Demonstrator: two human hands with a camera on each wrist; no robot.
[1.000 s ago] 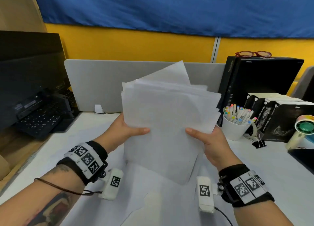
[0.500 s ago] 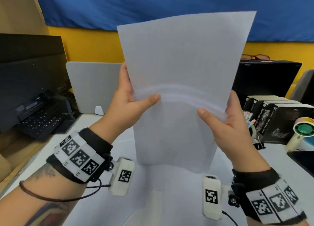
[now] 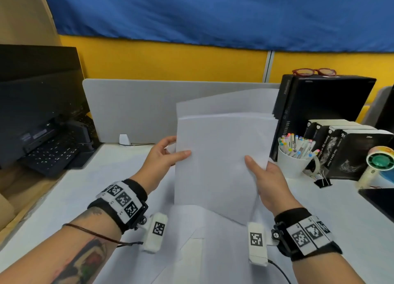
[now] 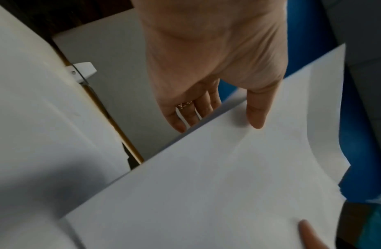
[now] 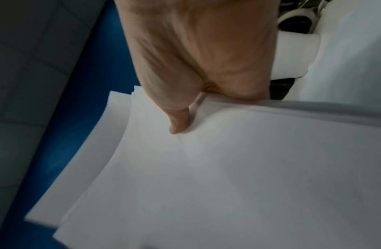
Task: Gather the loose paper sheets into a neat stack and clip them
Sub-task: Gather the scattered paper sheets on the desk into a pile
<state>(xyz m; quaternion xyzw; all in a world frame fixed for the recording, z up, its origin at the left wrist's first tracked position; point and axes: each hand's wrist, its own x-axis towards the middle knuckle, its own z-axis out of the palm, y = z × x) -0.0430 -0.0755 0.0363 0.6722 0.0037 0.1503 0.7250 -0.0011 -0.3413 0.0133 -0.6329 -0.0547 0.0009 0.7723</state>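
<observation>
I hold a stack of white paper sheets (image 3: 219, 162) upright over the desk, its lower edge just above the tabletop. My left hand (image 3: 170, 153) pinches the stack's left edge, thumb on the front and fingers behind. My right hand (image 3: 259, 170) pinches the right edge the same way. One rear sheet (image 3: 234, 101) stands higher than the rest and sits askew. The left wrist view shows the left hand (image 4: 215, 101) at the paper (image 4: 206, 185). The right wrist view shows my thumb (image 5: 181, 123) pressed on the sheets (image 5: 228, 185). A black binder clip (image 3: 323, 182) lies at the right.
More white sheets (image 3: 191, 243) lie flat on the desk below my hands. A white mug of markers (image 3: 295, 158), black boxes (image 3: 349, 151) and a small fan (image 3: 378, 166) crowd the right side. A keyboard (image 3: 51, 153) sits at the left, a grey divider (image 3: 136, 111) behind.
The stack, raised high in front of me half a second ago, has come back down toward the desk. Both hands still hold its side edges.
</observation>
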